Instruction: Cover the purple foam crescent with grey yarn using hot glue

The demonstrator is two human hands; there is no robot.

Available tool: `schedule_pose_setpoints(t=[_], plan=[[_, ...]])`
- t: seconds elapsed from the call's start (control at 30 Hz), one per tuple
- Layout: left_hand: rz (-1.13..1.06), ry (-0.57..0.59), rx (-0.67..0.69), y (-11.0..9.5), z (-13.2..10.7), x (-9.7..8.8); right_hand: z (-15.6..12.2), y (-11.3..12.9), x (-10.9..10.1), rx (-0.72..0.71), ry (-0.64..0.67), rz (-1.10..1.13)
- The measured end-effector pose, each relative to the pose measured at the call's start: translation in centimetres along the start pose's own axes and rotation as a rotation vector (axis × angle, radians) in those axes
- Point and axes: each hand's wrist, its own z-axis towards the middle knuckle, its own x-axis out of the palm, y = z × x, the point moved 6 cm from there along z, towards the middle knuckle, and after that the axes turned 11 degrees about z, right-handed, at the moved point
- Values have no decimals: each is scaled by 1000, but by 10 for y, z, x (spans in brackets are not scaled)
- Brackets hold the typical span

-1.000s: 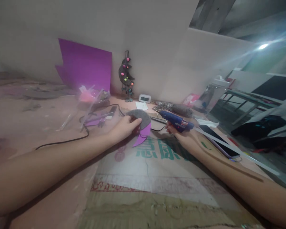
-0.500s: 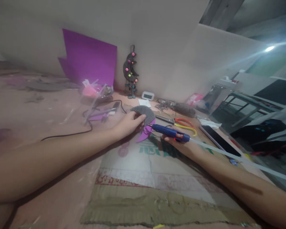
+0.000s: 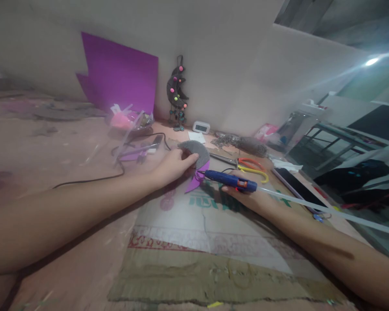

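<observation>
My left hand (image 3: pixel 178 163) is closed on a crescent cut-out, its thumb lying on the grey yarn-covered part (image 3: pixel 196 151). The lower part of the crescent is bare purple foam or card (image 3: pixel 195 181). My right hand (image 3: pixel 240 190) grips a blue hot glue gun (image 3: pixel 230 179) with a small red light lit. A long clear glue stick (image 3: pixel 311 204) sticks out of its back end. The gun's nozzle points left, at the purple part near where the grey covering ends; whether it touches cannot be made out. Some of my right fingers are hidden behind the gun.
A printed cardboard sheet (image 3: pixel 207 276) lies under my hands. Scissors with orange and yellow handles (image 3: pixel 254 167), a phone (image 3: pixel 298 188) and a grey yarn bundle (image 3: pixel 249 147) lie right. Behind are a small clock (image 3: pixel 201 127), a decorated moon hanging (image 3: pixel 177 93) and a purple sheet (image 3: pixel 121 73).
The glue gun's tip has shifted slightly left and down along the purple part. My left hand keeps its hold on the crescent. The whole view has tilted a little.
</observation>
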Motion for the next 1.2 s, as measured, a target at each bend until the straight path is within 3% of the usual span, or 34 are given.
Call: schedule_pose_setpoints(t=[0.43, 0.77, 1.2], plan=[[43, -39, 72, -6, -1, -1, 0, 10, 0, -148, 15, -60], [64, -35, 25, 2, -1, 0, 0, 11, 0, -122, 15, -64], [36, -6, 32, -5, -2, 0, 1, 8, 0, -173, 2, -119]])
